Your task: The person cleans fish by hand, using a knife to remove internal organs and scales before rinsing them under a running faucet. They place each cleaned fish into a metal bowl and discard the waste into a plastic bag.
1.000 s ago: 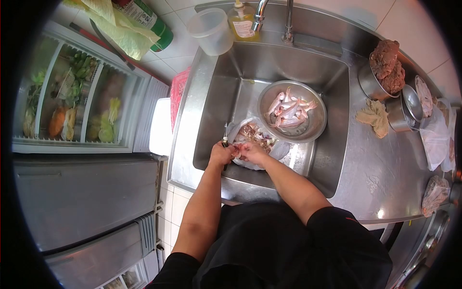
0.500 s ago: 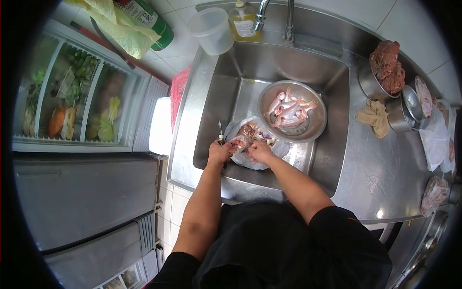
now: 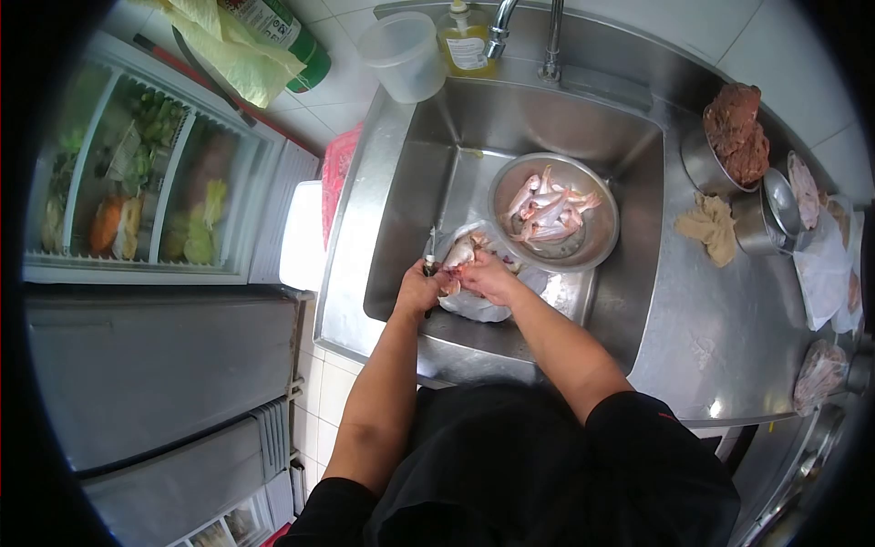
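Observation:
Low in the steel sink, my left hand (image 3: 421, 288) is closed round a dark-handled tool (image 3: 429, 265) whose metal end points up, away from me. Its fingers also touch a reddish piece of fish. My right hand (image 3: 489, 277) is closed on a fish (image 3: 465, 250) and meets the left at its lower end. Under both hands lies a white plastic bag (image 3: 478, 308) with scraps on it. Just beyond, to the right, a round metal bowl (image 3: 602, 239) holds several pale pink fish (image 3: 550, 211).
The sink wall (image 3: 538, 105) surrounds the work, with a faucet (image 3: 498, 41) above. A plastic tub (image 3: 401, 59) and a soap bottle (image 3: 467, 50) stand at the back left. On the right counter are a pot of meat (image 3: 736, 137), a cloth (image 3: 709, 228) and bags (image 3: 820, 264).
My right hand has moved up and left to my left hand, and a fish now shows between them. The tool has shifted slightly right.

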